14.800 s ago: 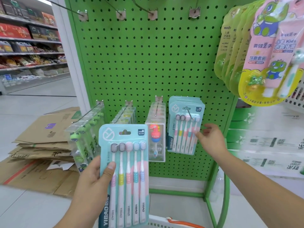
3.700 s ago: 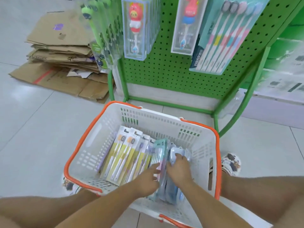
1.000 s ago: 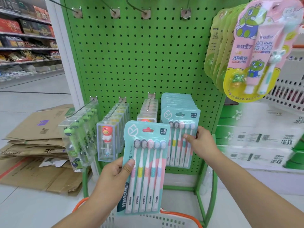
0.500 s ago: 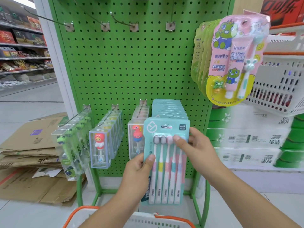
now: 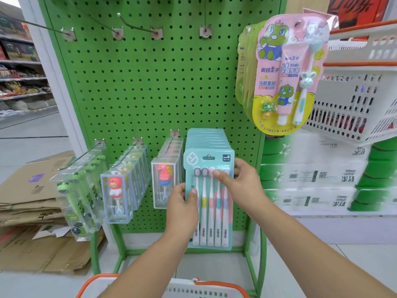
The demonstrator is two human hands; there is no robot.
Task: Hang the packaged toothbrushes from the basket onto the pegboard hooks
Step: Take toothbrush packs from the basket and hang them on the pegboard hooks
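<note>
Head view: you hold a teal five-brush pack [image 5: 209, 198] with both hands, flat against the front of the row of matching teal packs [image 5: 206, 136] on the lower hook. Your left hand [image 5: 182, 208] grips the pack's left edge, thumb laid across the front at handle height; this steadies the card against swinging. Your right hand [image 5: 240, 186] pinches the right edge higher up, thumb over the brush heads, fingers behind, placed there to steer the hang slot [image 5: 208, 157] above your grip. A metal tip shows in that slot, so the pack seems threaded on; how far back it sits, you cannot tell. Green pegboard [image 5: 150, 93] lies behind your grip; the basket [image 5: 193, 286] is below your wrists, contents hidden. Left of your grip hang clear-boxed kids' brushes [image 5: 164, 181].
</note>
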